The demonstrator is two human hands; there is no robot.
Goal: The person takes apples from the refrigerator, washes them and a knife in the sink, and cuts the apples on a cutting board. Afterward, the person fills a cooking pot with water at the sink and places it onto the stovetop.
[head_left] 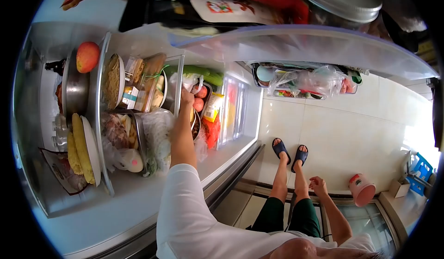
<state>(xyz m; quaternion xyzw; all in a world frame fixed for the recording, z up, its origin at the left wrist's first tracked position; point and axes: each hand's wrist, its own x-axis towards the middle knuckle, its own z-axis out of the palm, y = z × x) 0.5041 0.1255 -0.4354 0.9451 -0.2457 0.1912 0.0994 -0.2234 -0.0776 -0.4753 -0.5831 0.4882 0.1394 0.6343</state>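
My left arm reaches into an open refrigerator, and my left hand (187, 97) is at a crumpled white plastic bag (190, 81) on a shelf. Its fingers are mostly hidden, so their grip does not show. Round red fruits (200, 91) sit in a metal container just beside the hand. Behind them lies a long green vegetable (209, 75). A yellow and white packet (213, 107) and a red mesh-like bag (211, 132) are to the right of the fruits. My right hand (318, 186) hangs by my leg with nothing in it, its fingers loosely bent and apart.
Shelves hold corn (82, 145), an apple (88, 57), a metal pot (76, 91), a plate of noodles (114, 83) and bagged food. A door rack (296, 41) juts out overhead with a jar. A pink bucket (362, 189) stands on the floor.
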